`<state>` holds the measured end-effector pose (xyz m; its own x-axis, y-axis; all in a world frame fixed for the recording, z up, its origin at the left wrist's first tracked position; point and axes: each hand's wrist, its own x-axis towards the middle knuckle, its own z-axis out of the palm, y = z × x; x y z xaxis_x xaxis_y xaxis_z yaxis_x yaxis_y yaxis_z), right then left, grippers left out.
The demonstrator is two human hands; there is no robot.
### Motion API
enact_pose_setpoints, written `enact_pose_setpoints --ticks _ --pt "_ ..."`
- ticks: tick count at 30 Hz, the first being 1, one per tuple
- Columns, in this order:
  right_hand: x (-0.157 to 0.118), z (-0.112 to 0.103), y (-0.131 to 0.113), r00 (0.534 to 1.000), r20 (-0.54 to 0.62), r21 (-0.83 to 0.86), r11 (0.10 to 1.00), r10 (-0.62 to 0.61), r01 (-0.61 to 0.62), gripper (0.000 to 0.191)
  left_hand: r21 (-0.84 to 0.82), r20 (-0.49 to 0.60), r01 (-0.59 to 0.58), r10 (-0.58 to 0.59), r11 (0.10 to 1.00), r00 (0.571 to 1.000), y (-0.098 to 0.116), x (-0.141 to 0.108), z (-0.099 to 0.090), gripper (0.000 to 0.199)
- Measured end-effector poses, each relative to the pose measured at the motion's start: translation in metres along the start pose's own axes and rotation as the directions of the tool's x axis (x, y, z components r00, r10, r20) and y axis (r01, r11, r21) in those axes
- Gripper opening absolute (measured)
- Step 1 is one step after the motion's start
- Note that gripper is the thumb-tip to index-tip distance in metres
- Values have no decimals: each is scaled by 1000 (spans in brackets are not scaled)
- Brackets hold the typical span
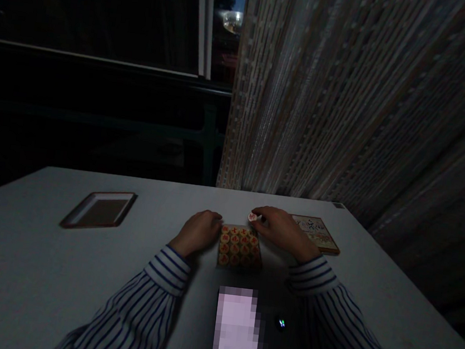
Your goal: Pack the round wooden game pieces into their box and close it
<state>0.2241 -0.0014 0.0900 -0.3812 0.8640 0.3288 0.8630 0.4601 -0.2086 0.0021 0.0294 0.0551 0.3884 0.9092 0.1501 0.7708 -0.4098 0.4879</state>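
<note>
A square box of Chinese chess pieces [241,248] sits on the white table in front of me, its round wooden discs laid in rows with red characters on top. My left hand [201,230] rests against the box's left side, fingers loosely bent near its far left corner and not wrapped round anything. Just beyond the far right corner, my right hand [274,227] pinches a single round chess piece [252,216] between thumb and fingers, its red-marked face tilted towards me. Whether the left fingertips press on the box is hard to tell in the dim light.
A shallow brown-rimmed tray or lid [100,210] lies to the left. A flat printed box or lid [318,234] lies beyond my right wrist. Near me are a blurred lit phone screen [237,332] and a small glowing device [281,323]. A curtain [309,93] hangs behind the table [18,251].
</note>
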Motion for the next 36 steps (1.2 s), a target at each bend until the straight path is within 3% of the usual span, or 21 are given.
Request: enact_pose_setpoints --ticks 6,14,27,36 --pt "-2 3 4 993 102 -62 997 61 -55 27 -3 38 -20 20 1000 999 -1 0 2 34" --pt "-5 11 11 986 150 -140 989 74 -53 27 -23 85 4 -2 1000 996 3 -2 1 30" --pt "-4 20 18 969 231 -103 993 84 -61 27 -29 126 45 -41 999 991 6 -3 1 29" --pt "-4 23 22 966 242 -94 993 95 -74 27 -17 127 8 -6 1000 992 4 -3 1 32"
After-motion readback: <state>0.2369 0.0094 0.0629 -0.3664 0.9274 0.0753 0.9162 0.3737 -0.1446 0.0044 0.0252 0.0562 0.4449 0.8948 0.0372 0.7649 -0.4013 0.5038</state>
